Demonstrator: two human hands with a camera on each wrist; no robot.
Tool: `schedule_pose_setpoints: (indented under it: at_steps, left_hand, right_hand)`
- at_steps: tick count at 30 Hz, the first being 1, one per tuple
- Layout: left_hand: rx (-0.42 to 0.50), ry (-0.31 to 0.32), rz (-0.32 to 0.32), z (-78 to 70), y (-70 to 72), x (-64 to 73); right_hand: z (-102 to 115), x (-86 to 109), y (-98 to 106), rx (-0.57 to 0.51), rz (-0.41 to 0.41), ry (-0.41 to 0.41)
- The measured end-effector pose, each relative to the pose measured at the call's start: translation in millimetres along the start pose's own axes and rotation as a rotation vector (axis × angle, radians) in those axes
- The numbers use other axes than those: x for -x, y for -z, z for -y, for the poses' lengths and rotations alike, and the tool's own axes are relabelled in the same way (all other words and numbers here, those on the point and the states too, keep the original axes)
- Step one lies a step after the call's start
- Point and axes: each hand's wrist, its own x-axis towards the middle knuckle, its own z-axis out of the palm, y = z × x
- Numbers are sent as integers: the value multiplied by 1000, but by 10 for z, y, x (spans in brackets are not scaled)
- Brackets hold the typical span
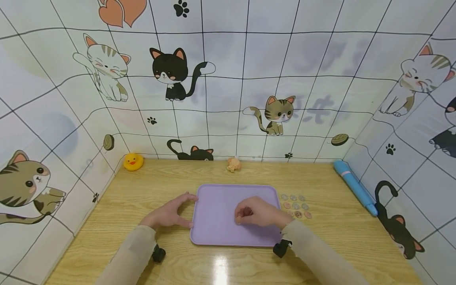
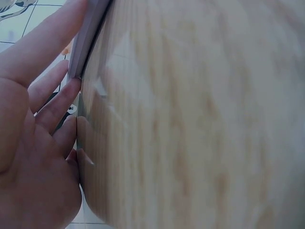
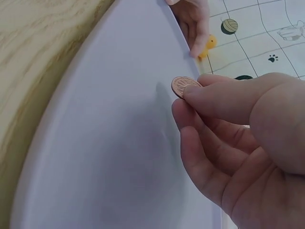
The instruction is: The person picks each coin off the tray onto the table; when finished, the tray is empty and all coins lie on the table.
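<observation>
A copper-coloured coin [image 3: 179, 86] is pinched between the thumb and forefinger of my right hand [image 1: 260, 211]. That hand is over the middle-right of a pale purple tray [image 1: 215, 215], and the head view hides the coin behind the fingers. On the tray's left side, my left hand [image 1: 171, 211] touches the rim with thumb and fingertips spread apart. In the left wrist view, the fingers [image 2: 50, 38] lie fairly straight against the tray's edge. The visible tray surface is bare.
Silver and copper coins [image 1: 295, 206] lie in rows right of the tray. Behind it sits a small peach-coloured figure [image 1: 234, 164]. A yellow rubber duck [image 1: 133, 162] stands at the back left, and a blue pen-shaped object [image 1: 354, 187] lies along the right wall.
</observation>
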Motion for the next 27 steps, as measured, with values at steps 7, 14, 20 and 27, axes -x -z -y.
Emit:
schedule_pose_setpoints:
  at_steps: [7, 14, 20, 27]
  left_hand:
    - [14, -13, 5, 8, 5, 1]
    - [17, -15, 9, -7, 10, 3]
    - [10, -22, 6, 3, 14, -7]
    - [22, -28, 13, 18, 10, -3]
  right_hand:
    - [-84, 99, 83, 3, -46, 14]
    - [-182, 217, 155, -28, -85, -9]
    - [-215, 343, 256, -57, -118, -74]
    - [-229, 520, 342, -20, -175, -119]
